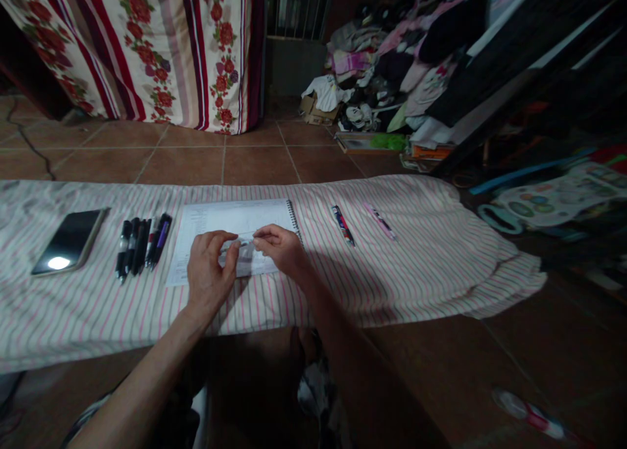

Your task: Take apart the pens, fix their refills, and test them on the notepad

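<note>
My left hand (209, 261) is above the notebook's lower middle, fingers curled and thumb drawn in around one end of a thin, pale, clear tube-like piece (245, 236). At the other end of that piece, the thumb and fingertips of my right hand (281, 248) are pinched together. The piece is small and partly covered by my fingers, so its kind is unclear. Beneath both hands lies a spiral notebook (220, 215) with white pages, its wire binding along the right side.
Left of the notebook lie several pens (140, 243) in a row and a dark phone (71, 237). A dark red-and-blue pen (343, 226) and a pink pen (381, 220) lie to the right. Striped cloth (416, 266) covers the surface. Piled clothes (392, 64) stand beyond.
</note>
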`<control>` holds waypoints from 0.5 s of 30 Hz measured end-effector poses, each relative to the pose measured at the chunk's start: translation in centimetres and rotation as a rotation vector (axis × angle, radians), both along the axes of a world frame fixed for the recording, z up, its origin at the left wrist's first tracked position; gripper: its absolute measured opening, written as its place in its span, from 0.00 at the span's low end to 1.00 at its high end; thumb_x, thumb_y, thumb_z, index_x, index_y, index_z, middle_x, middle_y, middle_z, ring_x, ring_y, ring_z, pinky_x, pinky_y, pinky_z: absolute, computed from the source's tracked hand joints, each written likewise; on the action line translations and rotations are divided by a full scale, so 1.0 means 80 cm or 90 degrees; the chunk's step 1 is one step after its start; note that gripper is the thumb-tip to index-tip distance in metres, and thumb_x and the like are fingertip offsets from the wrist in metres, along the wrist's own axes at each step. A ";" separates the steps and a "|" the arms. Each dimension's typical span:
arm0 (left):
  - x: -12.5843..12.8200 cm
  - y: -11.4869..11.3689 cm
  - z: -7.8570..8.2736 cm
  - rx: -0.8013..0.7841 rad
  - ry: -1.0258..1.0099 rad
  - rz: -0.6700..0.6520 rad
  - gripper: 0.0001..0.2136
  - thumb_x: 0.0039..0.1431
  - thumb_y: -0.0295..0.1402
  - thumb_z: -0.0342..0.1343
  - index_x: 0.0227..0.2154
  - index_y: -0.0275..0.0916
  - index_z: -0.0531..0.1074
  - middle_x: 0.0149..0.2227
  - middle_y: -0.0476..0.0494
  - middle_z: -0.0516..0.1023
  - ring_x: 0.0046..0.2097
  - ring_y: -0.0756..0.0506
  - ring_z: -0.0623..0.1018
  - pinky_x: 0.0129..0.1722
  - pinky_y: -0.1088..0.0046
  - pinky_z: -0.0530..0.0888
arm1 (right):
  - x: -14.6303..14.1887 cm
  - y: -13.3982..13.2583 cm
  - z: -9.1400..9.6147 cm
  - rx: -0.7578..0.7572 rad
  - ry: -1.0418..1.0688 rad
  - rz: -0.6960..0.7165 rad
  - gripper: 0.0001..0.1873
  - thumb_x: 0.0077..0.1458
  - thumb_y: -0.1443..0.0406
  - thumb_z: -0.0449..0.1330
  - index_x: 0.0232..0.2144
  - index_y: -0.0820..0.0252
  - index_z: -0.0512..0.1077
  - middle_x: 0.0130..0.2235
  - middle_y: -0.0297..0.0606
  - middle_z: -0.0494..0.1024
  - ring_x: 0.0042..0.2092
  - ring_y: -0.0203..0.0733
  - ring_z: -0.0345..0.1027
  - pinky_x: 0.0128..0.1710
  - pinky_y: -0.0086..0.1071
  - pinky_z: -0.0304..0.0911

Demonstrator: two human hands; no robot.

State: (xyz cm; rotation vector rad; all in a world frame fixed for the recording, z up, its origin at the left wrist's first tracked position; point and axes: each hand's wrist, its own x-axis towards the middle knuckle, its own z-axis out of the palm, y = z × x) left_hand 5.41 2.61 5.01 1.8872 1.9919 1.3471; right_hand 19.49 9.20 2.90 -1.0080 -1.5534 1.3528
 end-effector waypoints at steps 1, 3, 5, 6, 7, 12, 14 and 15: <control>0.002 -0.003 0.004 -0.020 -0.055 0.005 0.07 0.57 0.35 0.51 0.32 0.39 0.73 0.34 0.42 0.74 0.37 0.44 0.71 0.38 0.68 0.68 | -0.002 0.000 0.000 -0.015 0.012 -0.012 0.07 0.46 0.62 0.60 0.29 0.59 0.70 0.23 0.30 0.73 0.26 0.33 0.68 0.26 0.26 0.63; 0.009 -0.008 0.011 -0.110 -0.239 -0.019 0.08 0.55 0.35 0.53 0.27 0.38 0.72 0.27 0.46 0.73 0.30 0.48 0.71 0.29 0.74 0.67 | -0.006 0.001 0.001 -0.030 0.038 -0.032 0.08 0.45 0.61 0.60 0.28 0.59 0.69 0.23 0.30 0.72 0.26 0.33 0.68 0.25 0.26 0.63; 0.014 -0.011 0.015 -0.223 -0.513 -0.056 0.10 0.56 0.35 0.53 0.24 0.35 0.71 0.22 0.47 0.71 0.24 0.50 0.70 0.20 0.78 0.63 | -0.011 0.002 0.002 -0.033 0.058 -0.041 0.08 0.45 0.61 0.61 0.27 0.59 0.69 0.22 0.30 0.72 0.25 0.33 0.67 0.25 0.26 0.63; 0.016 -0.011 0.016 -0.258 -0.660 -0.052 0.09 0.57 0.35 0.53 0.27 0.35 0.71 0.23 0.46 0.73 0.24 0.51 0.71 0.18 0.80 0.61 | -0.013 0.001 0.003 -0.035 0.065 -0.040 0.09 0.44 0.61 0.61 0.27 0.59 0.69 0.22 0.29 0.71 0.25 0.32 0.67 0.24 0.26 0.63; 0.016 -0.010 0.016 -0.286 -0.792 -0.049 0.08 0.58 0.34 0.52 0.30 0.34 0.70 0.25 0.45 0.74 0.23 0.52 0.72 0.16 0.82 0.59 | -0.015 0.001 0.004 -0.036 0.069 -0.034 0.09 0.44 0.61 0.61 0.27 0.59 0.69 0.22 0.29 0.71 0.24 0.32 0.66 0.25 0.26 0.63; 0.003 0.000 0.016 -0.338 -1.141 -0.011 0.12 0.64 0.29 0.43 0.27 0.32 0.67 0.22 0.45 0.73 0.18 0.56 0.69 0.11 0.87 0.57 | -0.028 -0.007 0.005 -0.025 0.074 0.027 0.08 0.43 0.62 0.62 0.27 0.60 0.69 0.24 0.30 0.73 0.26 0.32 0.68 0.28 0.27 0.63; -0.003 0.003 0.014 -0.339 -1.193 -0.003 0.13 0.64 0.28 0.42 0.25 0.32 0.65 0.19 0.47 0.70 0.16 0.57 0.67 0.10 0.88 0.56 | -0.032 -0.010 0.004 -0.024 0.083 0.060 0.08 0.43 0.63 0.62 0.28 0.60 0.69 0.25 0.31 0.74 0.28 0.34 0.70 0.31 0.29 0.65; -0.005 0.004 0.014 -0.336 -1.214 -0.003 0.14 0.64 0.27 0.41 0.24 0.32 0.65 0.18 0.48 0.69 0.15 0.58 0.65 0.10 0.88 0.56 | -0.034 -0.012 0.004 -0.027 0.087 0.078 0.09 0.43 0.63 0.63 0.28 0.60 0.69 0.26 0.32 0.74 0.30 0.35 0.70 0.33 0.30 0.65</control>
